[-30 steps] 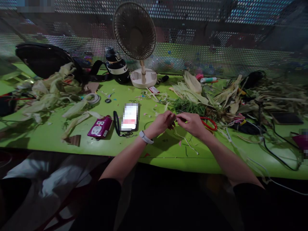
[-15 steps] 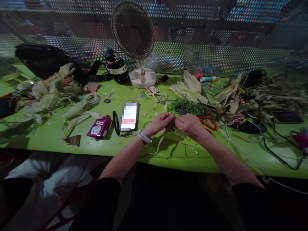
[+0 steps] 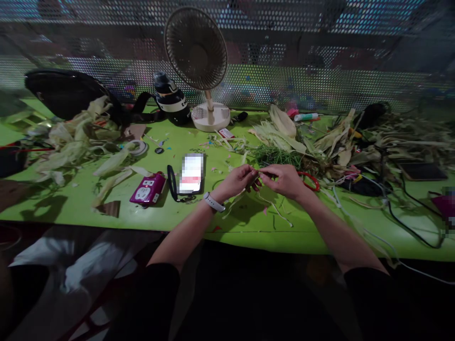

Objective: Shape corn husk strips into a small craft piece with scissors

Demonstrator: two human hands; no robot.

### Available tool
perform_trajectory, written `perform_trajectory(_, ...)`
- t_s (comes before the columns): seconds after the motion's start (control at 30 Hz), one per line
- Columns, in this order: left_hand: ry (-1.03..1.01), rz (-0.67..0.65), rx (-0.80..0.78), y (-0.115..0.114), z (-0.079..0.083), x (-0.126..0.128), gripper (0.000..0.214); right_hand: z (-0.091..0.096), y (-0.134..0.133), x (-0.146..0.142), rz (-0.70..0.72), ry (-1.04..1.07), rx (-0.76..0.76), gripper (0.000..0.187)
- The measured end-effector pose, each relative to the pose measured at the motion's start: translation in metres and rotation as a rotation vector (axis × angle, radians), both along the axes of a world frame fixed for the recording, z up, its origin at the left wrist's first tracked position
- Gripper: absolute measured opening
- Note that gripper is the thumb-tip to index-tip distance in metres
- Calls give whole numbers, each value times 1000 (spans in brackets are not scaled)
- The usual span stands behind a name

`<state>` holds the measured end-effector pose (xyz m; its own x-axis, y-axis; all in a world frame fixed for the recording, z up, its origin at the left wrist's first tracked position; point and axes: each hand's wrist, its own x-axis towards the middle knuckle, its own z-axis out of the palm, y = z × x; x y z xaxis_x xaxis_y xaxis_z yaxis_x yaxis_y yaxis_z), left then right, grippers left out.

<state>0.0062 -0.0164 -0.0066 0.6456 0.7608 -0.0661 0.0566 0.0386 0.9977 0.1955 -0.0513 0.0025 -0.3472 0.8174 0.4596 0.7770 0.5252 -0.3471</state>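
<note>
Head camera view: the left hand and the right hand are close together above the green counter, fingertips almost meeting. The left fingers are closed on a thin husk strip, whose tail hangs below that hand, toward the person. The right thumb and forefinger come up to the same spot; whether they grip the strip too, I cannot tell, as the detail is too small. A pale strand lies just below the hands.

Beside the right hand, partly hidden by it, is a red loop handle. Just beyond the hands sits a heap of green shreds, with corn husks behind it. Left of the left hand lie a lit phone and, farther out, a purple case. Well beyond the hands stand a fan and, to its left, a dark bottle. Another person's arm shows far left of the hands.
</note>
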Motion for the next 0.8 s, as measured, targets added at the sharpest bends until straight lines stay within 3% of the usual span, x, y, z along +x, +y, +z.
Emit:
perform_trajectory(0.17, -4, 53, 82, 0, -3, 1, 38, 0, 0, -4, 19, 51, -36, 21)
perform_trajectory(0.37, 21, 78, 53, -1, 0, 1, 40, 4, -2, -5, -3, 148, -88, 18)
perform_trajectory(0.53, -33, 40, 45, -2, 3, -1, 39, 8, -2, -6, 10, 325, -235, 18)
perform_trajectory(0.67, -62, 70, 192, -1, -2, -1, 38, 8, -1, -11, 7, 555, -461, 23)
perform_trajectory(0.8, 36, 140, 378, 1, -1, -3, 33, 8, 2, -14, 46, 659, -581, 24)
